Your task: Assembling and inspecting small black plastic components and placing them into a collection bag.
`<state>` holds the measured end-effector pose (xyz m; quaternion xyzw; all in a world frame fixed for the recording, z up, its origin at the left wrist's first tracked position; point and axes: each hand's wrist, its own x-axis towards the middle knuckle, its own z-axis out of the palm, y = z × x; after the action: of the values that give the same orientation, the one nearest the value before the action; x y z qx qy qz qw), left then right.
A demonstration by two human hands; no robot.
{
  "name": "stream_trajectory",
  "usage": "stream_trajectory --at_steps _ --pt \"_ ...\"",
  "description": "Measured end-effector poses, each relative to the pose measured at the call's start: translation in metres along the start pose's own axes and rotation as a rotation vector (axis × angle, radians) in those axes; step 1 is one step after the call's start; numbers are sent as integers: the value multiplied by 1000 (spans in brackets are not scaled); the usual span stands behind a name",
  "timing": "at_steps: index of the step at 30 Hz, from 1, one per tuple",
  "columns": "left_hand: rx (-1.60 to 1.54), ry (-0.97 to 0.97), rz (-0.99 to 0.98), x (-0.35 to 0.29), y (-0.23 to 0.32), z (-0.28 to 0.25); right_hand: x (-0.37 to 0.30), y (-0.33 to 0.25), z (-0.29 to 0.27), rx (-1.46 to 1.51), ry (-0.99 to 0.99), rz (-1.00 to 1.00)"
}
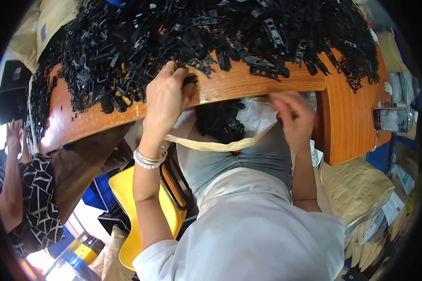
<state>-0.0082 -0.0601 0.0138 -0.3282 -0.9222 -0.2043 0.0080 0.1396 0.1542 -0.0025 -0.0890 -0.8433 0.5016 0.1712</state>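
Note:
A thick heap of small black plastic parts (140,42) covers the wooden table (267,86). At its front edge my left hand (166,93) is closed, with a small black plastic part (190,80) between thumb and fingers. On my lap, below the table edge, an open paper bag (220,146) with a white lining holds more black parts (222,122). My right hand (294,117) is above the bag's right side, fingers curled in; what they hold, if anything, I cannot make out.
A phone (390,120) stands off the table's right side, above brown paper sacks (356,187). Under my left arm is a yellow chair (126,206). Another person in a patterned shirt (37,201) sits at the left, hands raised near a black box (15,91).

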Motion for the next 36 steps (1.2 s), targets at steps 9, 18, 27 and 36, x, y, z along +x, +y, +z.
stream_trajectory --at_steps 9,18,27,36 --pt "-420 203 -53 7 6 7 42 68 -103 -990 734 244" --pt "-773 190 -168 -10 28 16 59 80 -108 -1023 665 510" --pt "-2099 -355 -384 -21 51 22 28 -25 -27 94 184 -237" --pt "-2237 -645 -497 -26 54 20 35 -33 14 58 -154 -581"
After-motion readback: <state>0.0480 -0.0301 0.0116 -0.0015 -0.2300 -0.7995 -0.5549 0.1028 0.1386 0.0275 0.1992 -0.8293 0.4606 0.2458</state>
